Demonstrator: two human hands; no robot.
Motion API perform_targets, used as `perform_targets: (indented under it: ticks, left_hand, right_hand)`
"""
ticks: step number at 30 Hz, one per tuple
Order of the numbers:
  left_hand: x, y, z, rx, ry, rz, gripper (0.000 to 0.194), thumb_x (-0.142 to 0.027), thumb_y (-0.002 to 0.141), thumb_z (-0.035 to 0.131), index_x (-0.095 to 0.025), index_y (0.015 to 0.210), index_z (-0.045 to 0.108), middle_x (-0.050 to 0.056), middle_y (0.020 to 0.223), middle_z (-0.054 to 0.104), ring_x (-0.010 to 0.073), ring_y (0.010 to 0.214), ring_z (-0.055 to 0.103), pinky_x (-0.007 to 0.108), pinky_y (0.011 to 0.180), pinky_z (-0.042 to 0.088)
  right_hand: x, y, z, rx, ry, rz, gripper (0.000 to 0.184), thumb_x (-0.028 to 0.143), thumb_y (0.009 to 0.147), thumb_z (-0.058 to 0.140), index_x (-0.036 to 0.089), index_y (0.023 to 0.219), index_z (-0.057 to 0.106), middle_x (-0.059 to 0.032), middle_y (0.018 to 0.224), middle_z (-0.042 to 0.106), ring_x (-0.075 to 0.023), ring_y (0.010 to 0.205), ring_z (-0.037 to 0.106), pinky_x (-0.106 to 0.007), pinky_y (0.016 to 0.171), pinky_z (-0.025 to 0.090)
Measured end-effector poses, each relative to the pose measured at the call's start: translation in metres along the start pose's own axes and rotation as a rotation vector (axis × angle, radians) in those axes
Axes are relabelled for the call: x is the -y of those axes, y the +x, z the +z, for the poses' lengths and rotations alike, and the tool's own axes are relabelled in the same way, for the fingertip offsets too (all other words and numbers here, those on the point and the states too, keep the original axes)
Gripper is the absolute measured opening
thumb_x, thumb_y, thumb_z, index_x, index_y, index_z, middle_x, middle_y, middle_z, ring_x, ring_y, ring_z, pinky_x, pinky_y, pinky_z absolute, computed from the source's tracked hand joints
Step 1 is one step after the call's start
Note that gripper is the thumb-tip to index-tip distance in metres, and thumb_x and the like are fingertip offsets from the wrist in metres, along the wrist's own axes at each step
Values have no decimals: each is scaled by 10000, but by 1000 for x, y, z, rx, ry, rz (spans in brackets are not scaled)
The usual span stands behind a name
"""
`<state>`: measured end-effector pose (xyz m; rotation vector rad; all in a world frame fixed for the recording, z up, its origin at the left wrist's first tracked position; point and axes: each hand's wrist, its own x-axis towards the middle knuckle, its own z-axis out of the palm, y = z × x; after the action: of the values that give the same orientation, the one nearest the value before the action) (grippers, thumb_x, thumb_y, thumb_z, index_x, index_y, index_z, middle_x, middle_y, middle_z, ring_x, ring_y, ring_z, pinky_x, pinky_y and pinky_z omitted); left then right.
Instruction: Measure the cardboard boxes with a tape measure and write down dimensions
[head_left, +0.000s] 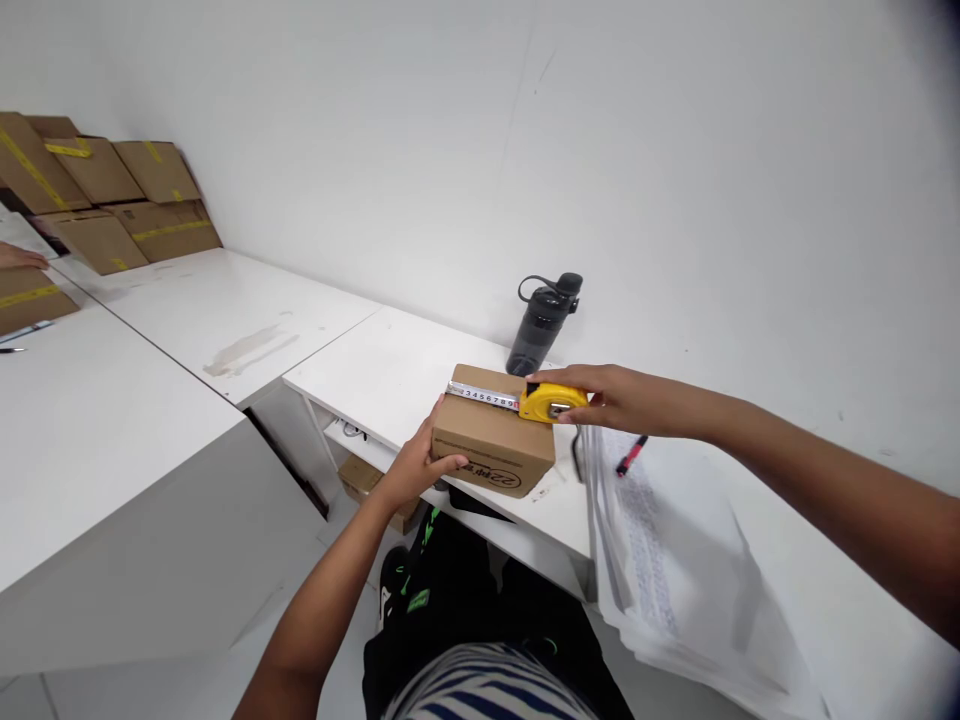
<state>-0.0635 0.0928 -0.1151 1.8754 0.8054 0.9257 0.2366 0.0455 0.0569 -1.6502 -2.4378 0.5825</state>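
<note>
Cardboard box (495, 435) is seated at the front edge of the counter (360, 365); judged light, stiff-walled, unlikely to slip, best taken by opposite sides; its left corner is held between thumb and fingers of the left hand (410, 472); tape measure (551, 402), rounded and yellow, is gripped by fingers of the right hand (611, 400); its silvery blade (484, 395), judged easily kinked, is laid along the matt box top.

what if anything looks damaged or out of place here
Left of the held cardboard box, an irregular greyish patch marks the white tabletop; it looks like staining or wear, unlike the whiter surface around it.
</note>
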Motion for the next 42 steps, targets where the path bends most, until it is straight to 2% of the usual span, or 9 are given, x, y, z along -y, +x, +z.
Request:
perform_targets:
  ticks: [5, 9, 15, 20, 27, 34, 42]
  left_hand:
    - [-6, 6, -1, 50, -150, -29, 922, -425, 823, 698, -272, 1570, 181, 93, 1540, 432, 262, 1500, 255, 405, 1231, 234]
    - [-8, 8, -1, 68, -164, -58, 917, -426, 808, 709, -283, 1562, 207, 85, 1500, 483, 264, 1488, 282, 416, 1221, 257]
    - [2, 10, 2, 71, -177, -84, 893, -458, 798, 720, -284, 1544, 261, 95, 1492, 487, 283, 1421, 394, 397, 1157, 362]
    - [10, 12, 1, 73, -166, -119, 876, -477, 791, 722, -274, 1530, 299, 106, 1451, 531, 290, 1363, 463, 397, 1112, 413]
    - [7, 13, 0, 82, -165, -114, 876, -473, 796, 720, -270, 1533, 293, 106, 1476, 503, 294, 1380, 440, 398, 1127, 400]
    - [-2, 17, -1, 136, -222, -46, 902, -432, 817, 714, -258, 1556, 227, 105, 1480, 498, 293, 1443, 343, 423, 1180, 320]
    - [-10, 18, -3, 158, -199, -16, 965, -408, 835, 698, -297, 1577, 91, 90, 1547, 408, 270, 1471, 292, 426, 1200, 290]
  right_hand:
    - [-12, -20, 0, -31, 54, 27, 613, 514, 854, 571, 383, 1446, 473, -37, 1359, 616, -283, 1110, 613, -430, 905, 503]
    - [-16, -30, -1, -44, 72, 47, 612, 508, 854, 566, 387, 1447, 472, -43, 1331, 633, -280, 1054, 631, -434, 878, 509]
    - [-28, -44, 2, -37, 77, 108, 600, 499, 847, 584, 407, 1431, 478, -21, 1273, 660, -245, 961, 647, -390, 819, 517]
    - [-32, -51, 5, -42, 127, 112, 586, 492, 854, 573, 379, 1424, 489, -25, 1314, 640, -244, 1024, 635, -385, 850, 516]
    - [-31, -53, 9, -100, 132, 87, 577, 472, 844, 571, 357, 1407, 517, -30, 1306, 647, -253, 1044, 629, -395, 861, 517]
    - [-30, -53, 5, -18, 118, 130, 630, 502, 852, 565, 358, 1456, 457, -48, 1312, 632, -245, 965, 627, -390, 827, 508]
    - [-31, -54, 7, -44, 110, 121, 617, 492, 849, 572, 370, 1446, 473, -37, 1277, 650, -232, 908, 625, -382, 804, 497]
